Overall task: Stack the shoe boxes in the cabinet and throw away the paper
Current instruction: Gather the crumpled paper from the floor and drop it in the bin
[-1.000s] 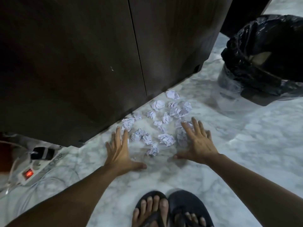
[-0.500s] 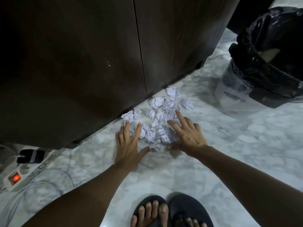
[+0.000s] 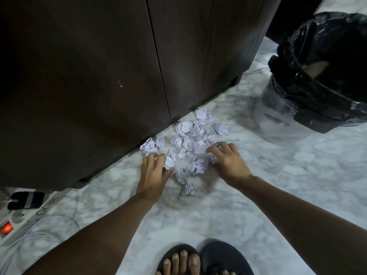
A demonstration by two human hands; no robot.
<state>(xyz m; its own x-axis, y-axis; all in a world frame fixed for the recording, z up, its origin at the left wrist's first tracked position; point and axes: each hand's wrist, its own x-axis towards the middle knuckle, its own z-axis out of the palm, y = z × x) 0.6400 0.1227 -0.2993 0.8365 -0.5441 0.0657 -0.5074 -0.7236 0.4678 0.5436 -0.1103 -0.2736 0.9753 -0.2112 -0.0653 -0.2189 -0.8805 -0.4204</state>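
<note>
Hands (image 3: 153, 173) (image 3: 228, 161) pinch crumpled paper (image 3: 195, 145) beside closed cabinet (image 3: 119, 66); lined bin (image 3: 317, 80) stands right.

The white power strip (image 3: 29, 217) at the lower left carries handwritten dark characters along its top, seen upside down and slanted; they look like "JS 0018", though the first letters are uncertain. The crumpled paper balls (image 3: 183, 128) show faint ruled lines, but no writing on them is legible.

Paper balls (image 3: 190, 143) before cabinet (image 3: 119, 76) (bin (image 3: 321, 92) right)
</note>
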